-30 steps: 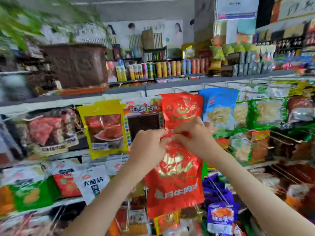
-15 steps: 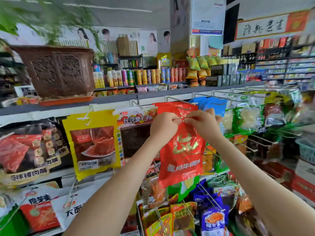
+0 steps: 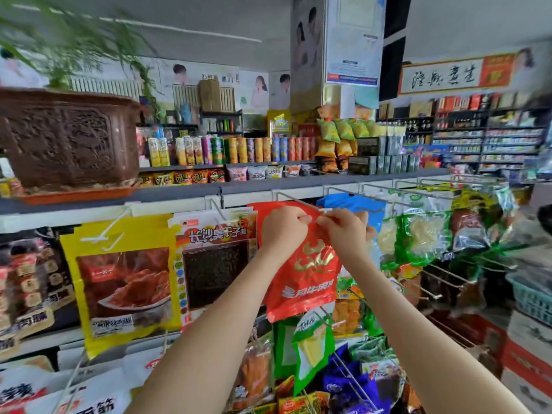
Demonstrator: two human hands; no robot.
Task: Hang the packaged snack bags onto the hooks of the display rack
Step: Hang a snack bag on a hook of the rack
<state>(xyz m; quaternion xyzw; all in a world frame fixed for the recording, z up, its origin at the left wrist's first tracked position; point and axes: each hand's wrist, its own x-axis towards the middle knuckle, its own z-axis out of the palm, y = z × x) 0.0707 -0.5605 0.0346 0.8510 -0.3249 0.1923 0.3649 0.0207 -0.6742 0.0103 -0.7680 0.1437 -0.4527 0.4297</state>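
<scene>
Centre frame: my left hand [image 3: 283,231] and right hand [image 3: 343,234] each pinch the top edge of the red bag [image 3: 307,282], held at the hook [image 3: 298,201] tip. Threading step, I judge. Next: line the hole up with the tip and slide the bag back.

A shop: snack bags [image 3: 125,282] on hooks [image 3: 301,201], stocked shelves [image 3: 490,138].

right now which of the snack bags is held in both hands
The red bag with gold print: left hand and right hand pinch its top.
</scene>
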